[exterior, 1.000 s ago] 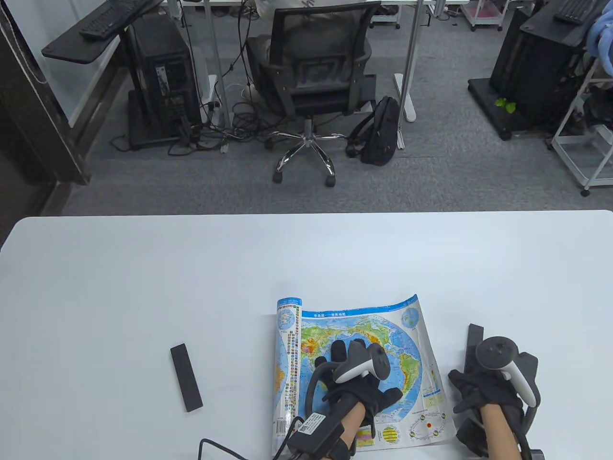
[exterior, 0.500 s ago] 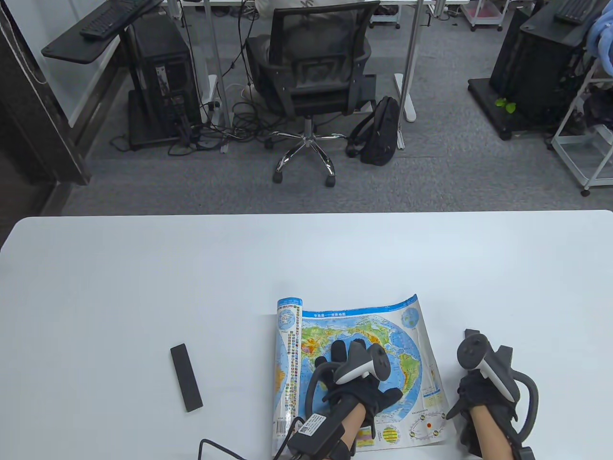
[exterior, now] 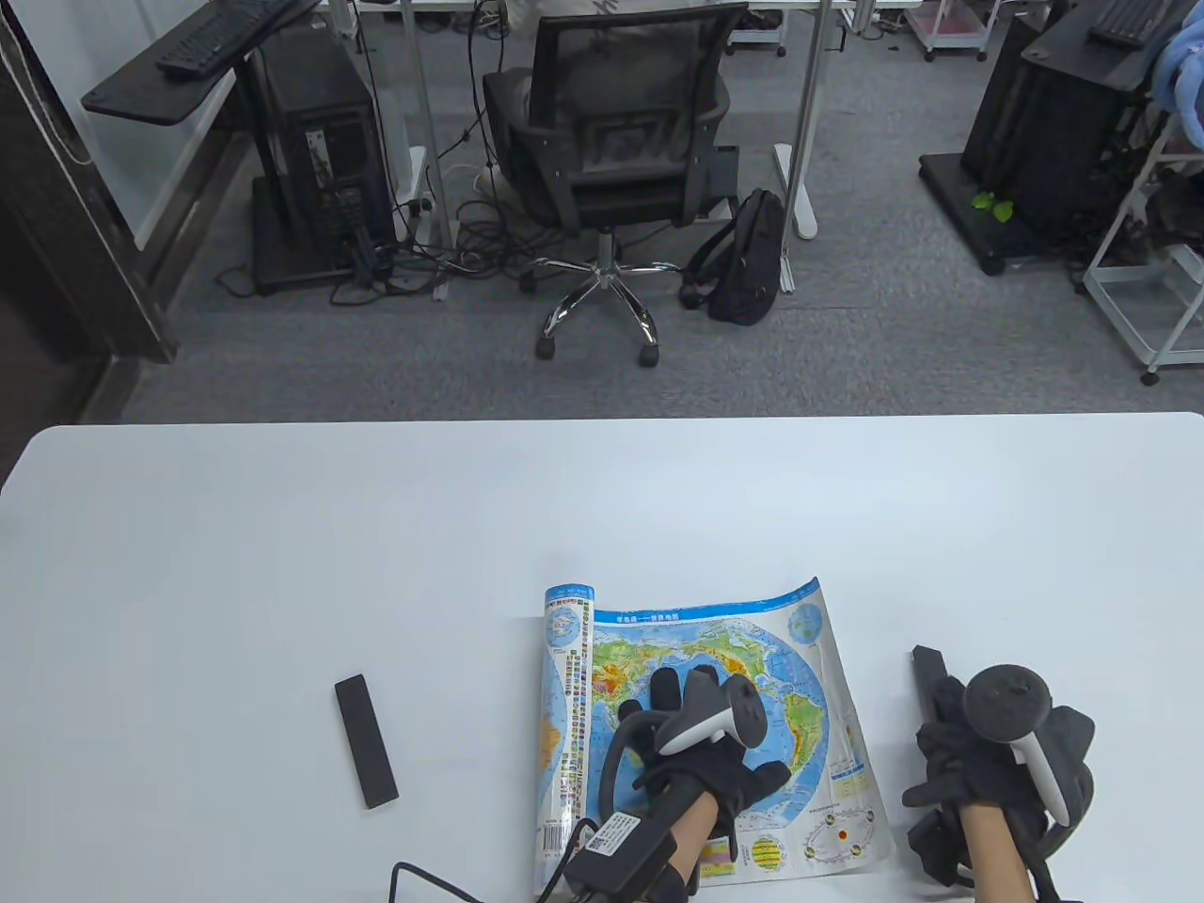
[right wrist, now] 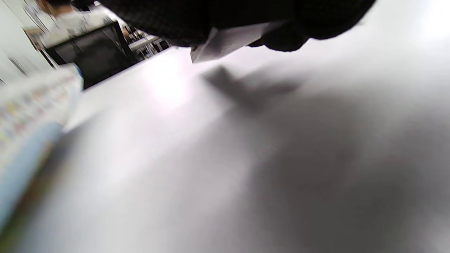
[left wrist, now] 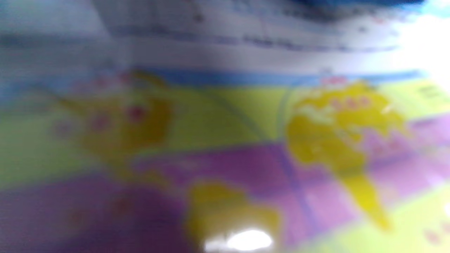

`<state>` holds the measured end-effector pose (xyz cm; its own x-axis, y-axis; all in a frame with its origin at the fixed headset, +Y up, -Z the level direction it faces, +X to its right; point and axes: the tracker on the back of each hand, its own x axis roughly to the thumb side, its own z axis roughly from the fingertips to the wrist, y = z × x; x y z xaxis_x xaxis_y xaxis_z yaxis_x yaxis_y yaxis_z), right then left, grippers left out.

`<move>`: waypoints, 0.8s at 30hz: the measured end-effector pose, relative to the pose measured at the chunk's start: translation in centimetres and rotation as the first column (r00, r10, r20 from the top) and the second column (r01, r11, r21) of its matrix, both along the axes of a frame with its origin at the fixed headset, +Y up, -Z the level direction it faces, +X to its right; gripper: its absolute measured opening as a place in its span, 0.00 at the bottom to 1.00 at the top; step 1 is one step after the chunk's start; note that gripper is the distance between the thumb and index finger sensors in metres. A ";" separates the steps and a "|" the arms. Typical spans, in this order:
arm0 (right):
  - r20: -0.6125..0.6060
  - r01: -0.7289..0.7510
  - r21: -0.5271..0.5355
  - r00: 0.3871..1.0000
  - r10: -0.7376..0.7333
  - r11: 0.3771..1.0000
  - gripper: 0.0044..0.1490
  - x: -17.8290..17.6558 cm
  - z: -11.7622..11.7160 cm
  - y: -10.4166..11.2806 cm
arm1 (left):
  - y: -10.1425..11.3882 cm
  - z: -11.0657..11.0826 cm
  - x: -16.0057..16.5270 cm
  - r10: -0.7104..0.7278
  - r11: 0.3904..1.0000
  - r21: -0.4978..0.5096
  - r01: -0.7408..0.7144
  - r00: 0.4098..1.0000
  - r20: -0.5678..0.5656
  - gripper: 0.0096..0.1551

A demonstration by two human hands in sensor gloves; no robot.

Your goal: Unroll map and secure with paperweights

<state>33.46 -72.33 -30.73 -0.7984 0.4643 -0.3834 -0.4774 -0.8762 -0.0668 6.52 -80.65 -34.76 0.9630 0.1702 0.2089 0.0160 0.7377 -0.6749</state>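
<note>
A world map point(exterior: 715, 640) lies partly unrolled at the table's near edge, with its left side still curled in a roll point(exterior: 568, 677). My left hand point(exterior: 673, 701) presses flat on the map's middle; the left wrist view shows only blurred map print point(left wrist: 225, 140). My right hand point(exterior: 941, 743) is just right of the map and grips a black bar paperweight point(exterior: 929, 663). In the right wrist view its end point(right wrist: 228, 42) sticks out from my fingers point(right wrist: 288, 38) a little above the table, with a shadow below. A second black paperweight point(exterior: 366, 741) lies left of the map.
The white table point(exterior: 376, 527) stretches far and to both sides. The map's right edge point(right wrist: 31, 102) curls up beside my right hand. Beyond the table are an office chair point(exterior: 611, 141), a backpack point(exterior: 748, 254) and desks.
My right hand swung left toward the map's edge, then back right, over the paperweight, whose far end barely shifted. My left hand and the map have not moved.
</note>
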 end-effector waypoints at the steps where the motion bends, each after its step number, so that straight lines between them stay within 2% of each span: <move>1: -0.004 0.021 0.029 1.000 -0.020 0.999 0.34 -0.1 0.2 0.5 | 0.0 0.0 0.0 0.000 1.000 0.000 0.000 1.000 0.000 0.50; 5: -0.091 0.122 0.176 0.990 -0.107 0.977 0.34 -1.3 1.0 3.0 | 0.0 0.0 0.0 -0.001 1.000 -0.002 0.001 1.000 0.000 0.50; 7: -0.189 0.205 0.189 0.967 -0.169 0.960 0.34 -2.2 1.3 3.8 | 0.0 0.0 0.0 -0.002 1.000 -0.003 0.002 1.000 0.000 0.50; 9: -0.301 0.328 0.154 0.914 -0.272 0.932 0.33 -3.0 1.3 4.0 | 0.0 0.0 0.0 -0.002 1.000 -0.004 0.002 1.000 -0.001 0.50; 10: -0.362 0.414 0.111 0.864 -0.351 0.903 0.33 -3.5 1.2 3.7 | 0.0 0.0 0.0 -0.001 1.000 -0.006 0.001 1.000 0.000 0.50; 12: -0.408 0.527 0.031 0.782 -0.471 0.849 0.33 -4.4 0.8 2.8 | 0.0 0.0 0.0 0.007 1.000 -0.011 -0.007 1.000 -0.004 0.50; 13: -0.414 0.529 0.013 0.775 -0.477 0.849 0.32 -4.7 0.7 2.5 | 0.0 0.0 0.0 0.008 1.000 -0.011 -0.008 1.000 -0.004 0.50; 14: -0.418 0.492 -0.009 0.789 -0.450 0.871 0.32 -5.2 0.5 2.1 | 0.0 0.0 0.0 0.006 1.000 -0.011 -0.006 1.000 -0.003 0.50; 16: -0.394 0.350 -0.010 0.860 -0.326 0.937 0.32 -5.8 0.3 1.6 | 0.0 0.0 0.0 0.003 1.000 -0.012 -0.003 1.000 -0.002 0.50; 17: -0.375 0.249 0.000 0.898 -0.231 0.969 0.32 -6.2 0.2 1.3 | 0.0 0.0 0.0 0.004 1.000 -0.013 -0.004 1.000 -0.002 0.50; 19: -0.343 0.078 0.000 0.936 -0.073 0.997 0.32 -6.7 -0.1 0.7 | 0.0 0.0 0.0 0.004 1.000 -0.010 -0.004 1.000 -0.002 0.50; 20: -0.332 0.000 -0.006 0.943 -0.002 1.000 0.32 -6.9 -0.2 0.3 | 0.0 0.0 0.0 0.005 1.000 -0.009 -0.005 1.000 -0.002 0.50; 24: -0.334 -0.085 -0.030 0.940 0.071 0.996 0.31 -7.5 -0.6 -0.8 | 0.0 0.0 0.0 0.005 1.000 -0.006 -0.005 1.000 -0.001 0.50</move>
<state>25.96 -73.18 -31.36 -0.9168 0.3844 -0.1081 -0.3960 -0.9101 0.1224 6.54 -80.64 -34.78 0.9622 0.1765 0.2072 0.0117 0.7337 -0.6794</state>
